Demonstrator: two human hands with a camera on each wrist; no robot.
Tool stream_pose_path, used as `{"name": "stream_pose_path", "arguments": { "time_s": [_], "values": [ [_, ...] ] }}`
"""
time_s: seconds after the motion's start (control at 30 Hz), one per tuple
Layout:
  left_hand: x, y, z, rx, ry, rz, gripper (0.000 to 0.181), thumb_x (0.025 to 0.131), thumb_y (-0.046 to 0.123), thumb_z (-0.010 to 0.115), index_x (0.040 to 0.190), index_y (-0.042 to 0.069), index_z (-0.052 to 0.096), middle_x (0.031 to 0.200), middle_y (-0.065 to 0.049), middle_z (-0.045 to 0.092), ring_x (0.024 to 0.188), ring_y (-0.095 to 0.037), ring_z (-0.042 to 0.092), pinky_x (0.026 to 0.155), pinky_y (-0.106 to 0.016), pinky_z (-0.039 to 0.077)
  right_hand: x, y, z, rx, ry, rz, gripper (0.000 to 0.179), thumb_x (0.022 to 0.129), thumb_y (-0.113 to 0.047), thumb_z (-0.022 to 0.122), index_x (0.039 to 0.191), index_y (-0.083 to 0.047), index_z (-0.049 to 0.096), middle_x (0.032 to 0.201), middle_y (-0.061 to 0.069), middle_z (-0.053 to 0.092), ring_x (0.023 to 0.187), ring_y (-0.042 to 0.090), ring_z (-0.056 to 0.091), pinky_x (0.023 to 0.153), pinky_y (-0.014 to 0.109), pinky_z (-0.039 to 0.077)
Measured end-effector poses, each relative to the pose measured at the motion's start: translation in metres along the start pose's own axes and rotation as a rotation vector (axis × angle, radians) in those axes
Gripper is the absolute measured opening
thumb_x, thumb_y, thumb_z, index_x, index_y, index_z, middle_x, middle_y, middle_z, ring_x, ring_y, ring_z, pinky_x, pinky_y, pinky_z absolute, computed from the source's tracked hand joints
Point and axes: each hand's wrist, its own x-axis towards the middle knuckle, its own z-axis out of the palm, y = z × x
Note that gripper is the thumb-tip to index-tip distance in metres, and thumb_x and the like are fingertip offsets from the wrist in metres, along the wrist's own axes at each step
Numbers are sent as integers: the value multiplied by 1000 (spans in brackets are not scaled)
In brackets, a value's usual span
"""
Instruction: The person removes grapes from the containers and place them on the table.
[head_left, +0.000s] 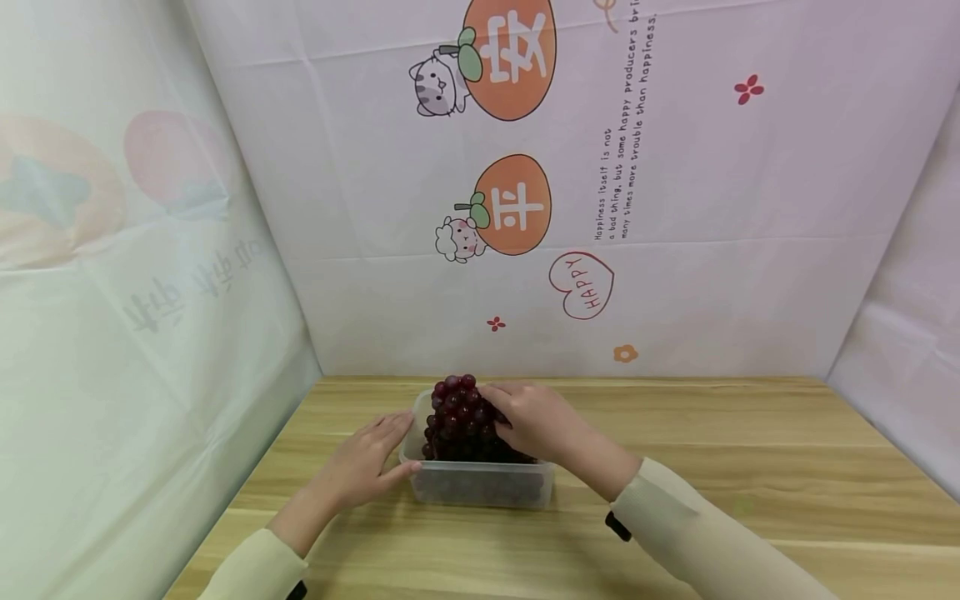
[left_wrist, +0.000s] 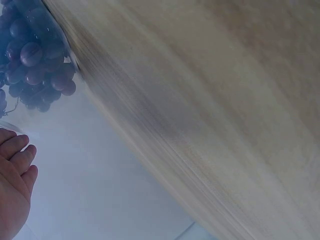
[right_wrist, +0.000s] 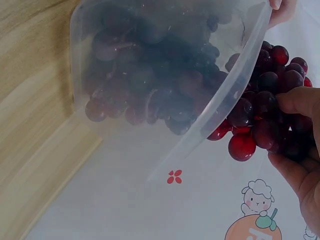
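Grapes [head_left: 453, 417]: a dark red bunch, partly inside the container and partly heaped above its rim; the right wrist view shows glossy round berries spilling past the edge.
Container [head_left: 482, 487]: a clear, frosted plastic box with an open top, standing on the table; the berries inside show dimly through its walls.
Right hand [head_left: 543, 425]: its thumb and fingers hold the upper part of the bunch, thumb on one side and a finger on the other, with berries filling the gap between.
Left hand [head_left: 367, 462]: fingers mostly extended, thumb set wide of them; the thumb is at the near left corner of the rim and the fingertips are at its left side.
Sleeves [head_left: 251, 571]: cream on both arms, with a black band [head_left: 618, 527] below the right cuff.
Table [head_left: 712, 492]: pale wood grain, running back to the cloth.
Back cloth [head_left: 712, 208]: white, printed with orange fruits, a cat, a sheep, small flowers, lines of text and a red heart reading "HAPPY".
Left cloth [head_left: 150, 400]: white, with fainter fruit prints.
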Motion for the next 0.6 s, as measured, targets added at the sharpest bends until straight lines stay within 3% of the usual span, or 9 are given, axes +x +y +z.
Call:
{"name": "stream_pose_path", "arguments": {
  "time_s": [0.3,0.6],
  "values": [
    [-1,1,0,-9,-13,-7,77,96,53,52,144,-6,40,146,-19,44,135,-32,40,114,-46,27,-1,0,-1,-23,38,-16,45,78,-9,79,118,5,64,105,14,70,90,24,69,76,33,59],
    [-1,1,0,-20,-17,-16,77,96,53,51,144,-7,40,146,-20,43,135,-33,40,114,-47,27,3,4,-8,-42,103,-24,43,76,-9,80,115,5,65,99,14,71,71,22,68,62,33,59]
  ]
}}
